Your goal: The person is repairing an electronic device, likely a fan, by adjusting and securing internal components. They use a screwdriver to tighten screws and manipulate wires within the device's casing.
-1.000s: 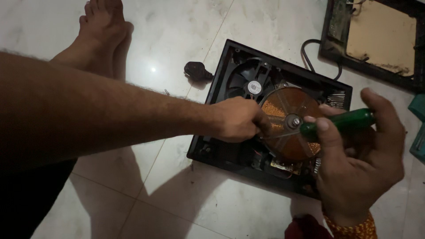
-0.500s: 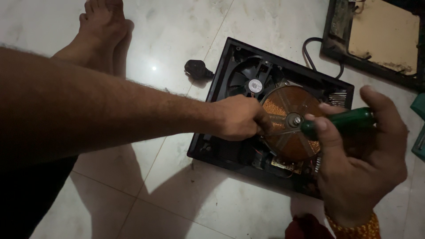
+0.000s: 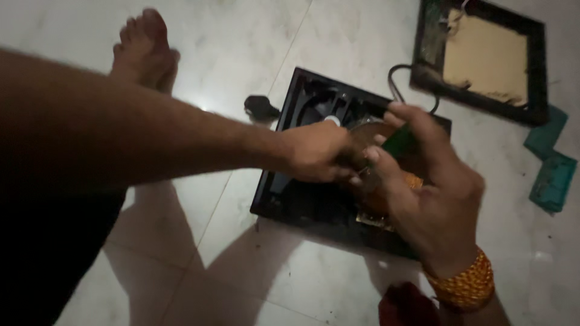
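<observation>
One open black case (image 3: 302, 205) lies on the pale tiled floor (image 3: 338, 42), and inside it show one round copper coil (image 3: 377, 196), largely hidden by the hands, and one fan (image 3: 323, 108) at the far corner. One green-handled tool (image 3: 400, 142) is held over the coil, in the middle of the case. The right hand (image 3: 432, 199) comes in from the lower right, wrist bent and ringed by one orange beaded band (image 3: 465, 285); its fingers curl around the green handle, gripping it, with the forefinger stretched along the top. The left hand (image 3: 317, 152) reaches across from the left on a long, straight forearm; it is clenched with knuckles up, pressed against the coil's near-left edge, and whatever it may pinch is too blurred to make out. The two hands are just beside each other, almost touching over the coil. One cable (image 3: 396, 81) loops from the case's far edge, and one small dark plug (image 3: 260, 107) lies on the floor just left of it. Beyond, at the upper right, sits one black frame (image 3: 539, 72) holding a tan sheet (image 3: 486, 57). Two teal pieces (image 3: 553, 175) lie at the right edge. One bare foot (image 3: 142, 48) rests on the floor at upper left.
</observation>
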